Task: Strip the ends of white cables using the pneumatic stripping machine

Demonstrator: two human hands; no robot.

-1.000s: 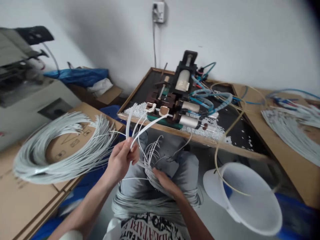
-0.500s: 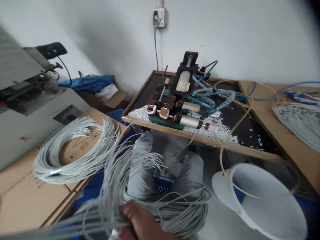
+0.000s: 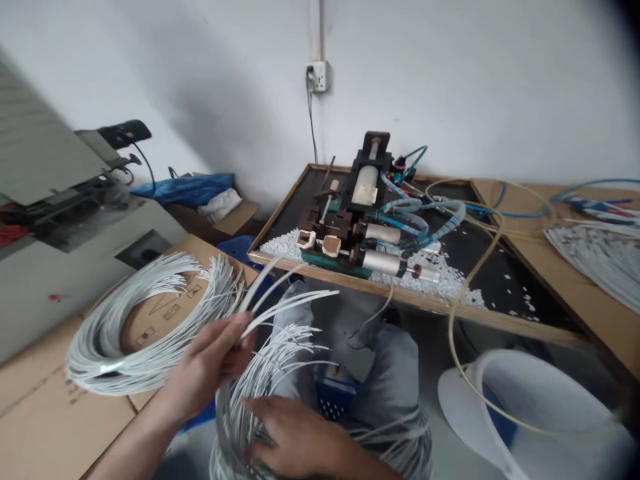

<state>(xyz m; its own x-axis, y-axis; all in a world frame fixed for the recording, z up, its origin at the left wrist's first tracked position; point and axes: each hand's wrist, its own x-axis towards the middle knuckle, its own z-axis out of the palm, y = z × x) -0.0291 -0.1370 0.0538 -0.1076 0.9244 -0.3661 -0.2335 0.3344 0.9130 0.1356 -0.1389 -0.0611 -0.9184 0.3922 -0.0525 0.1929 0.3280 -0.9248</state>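
My left hand (image 3: 217, 353) is closed in a pinch round several white cables, and their free ends stick out up and to the right. Below it, a loose bundle of grey-white cables (image 3: 280, 347) lies over my lap, its cut ends fanned toward the right. My right hand (image 3: 295, 433) is on this bundle with thumb and fingers around its side; the fingertips are partly hidden among the strands. More coiled cable (image 3: 410, 443) rests on my right thigh.
A tied cable coil (image 3: 105, 333) lies on cardboard at left, beside a grey machine (image 3: 85, 267). Ahead, a wood-edged table (image 3: 500, 310) carries a pneumatic device (image 3: 367, 187) and white scraps. A white bin (image 3: 500, 400) stands at right, with a yellow hose (image 3: 453, 327) looping above it.
My left hand has come into view with several cables in its fingers. The bundle no longer stretches off to the lower left. My right hand has shifted slightly right, and the view has tilted up.
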